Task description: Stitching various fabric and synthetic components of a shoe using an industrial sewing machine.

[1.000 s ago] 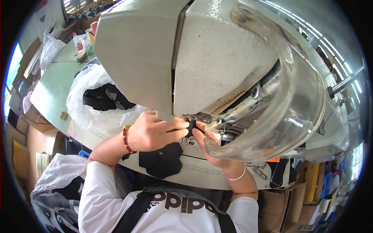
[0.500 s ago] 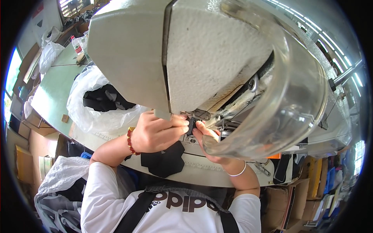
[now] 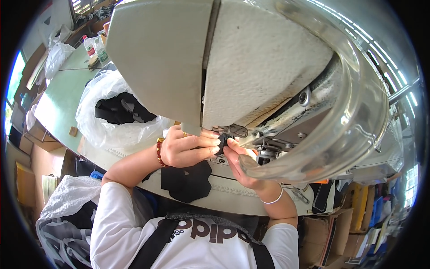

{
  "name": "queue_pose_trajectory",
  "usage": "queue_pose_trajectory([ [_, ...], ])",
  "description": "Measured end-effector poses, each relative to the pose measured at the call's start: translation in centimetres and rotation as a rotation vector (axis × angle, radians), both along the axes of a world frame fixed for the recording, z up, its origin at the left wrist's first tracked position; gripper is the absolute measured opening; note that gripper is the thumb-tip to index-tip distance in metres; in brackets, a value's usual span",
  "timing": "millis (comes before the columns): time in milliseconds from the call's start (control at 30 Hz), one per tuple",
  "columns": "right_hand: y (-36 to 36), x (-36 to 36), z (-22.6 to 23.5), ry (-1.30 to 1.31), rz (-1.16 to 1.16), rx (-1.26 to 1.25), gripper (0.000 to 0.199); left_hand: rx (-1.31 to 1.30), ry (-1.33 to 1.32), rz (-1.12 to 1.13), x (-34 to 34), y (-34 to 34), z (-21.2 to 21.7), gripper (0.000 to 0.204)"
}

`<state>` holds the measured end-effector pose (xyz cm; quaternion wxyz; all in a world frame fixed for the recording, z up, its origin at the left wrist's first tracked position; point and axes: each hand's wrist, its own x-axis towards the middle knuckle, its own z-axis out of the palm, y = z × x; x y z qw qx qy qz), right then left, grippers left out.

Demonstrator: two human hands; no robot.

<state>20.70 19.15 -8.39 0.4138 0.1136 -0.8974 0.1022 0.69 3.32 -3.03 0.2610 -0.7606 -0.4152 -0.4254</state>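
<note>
A small piece of black fabric lies under the needle area of a large cream sewing machine. My left hand grips its left side, fingers stretched side by side and tips pressed together at the cloth. From the other side, my right hand pinches it with thumb and fingers; part of this hand is behind the machine's clear plastic shield. The needle itself is hidden. Just below my left hand, a larger black fabric piece rests on the table's near edge.
Left of the machine stands a white plastic bag with black fabric pieces inside. Bottles stand farther back on the green table. A metal tool lies at the right edge; cardboard boxes are below. Another fabric-filled bag is at lower left.
My left hand has flattened, its fingers now straighter and lying together at the small black fabric. My right hand has stayed nearly in place. The view has shifted slightly.
</note>
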Motion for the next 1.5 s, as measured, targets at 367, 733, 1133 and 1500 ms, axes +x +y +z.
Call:
queue_pose_trajectory([
  [367, -0.3, -0.3, 1.1, 0.027, -0.091, 0.206, 0.037, -0.014, -0.221, -0.081, 0.0, 0.7, -2.1, 0.019],
  [733, -0.5, -0.4, 1.1, -0.001, -0.049, 0.03, 0.036, -0.011, -0.103, -0.019, 0.3, 0.2, -1.2, 0.02],
  [1133, -1.3, -0.4, 2.4, 0.084, -0.077, 0.106, 0.034, 0.094, 0.044, -0.011, -0.5, 0.9, -2.0, 0.02],
  [1500, -0.6, 0.0, 2.6, -0.001, 0.007, -0.009, 0.033, 0.084, 0.163, 0.037, -0.1, 0.3, -0.8, 0.016],
])
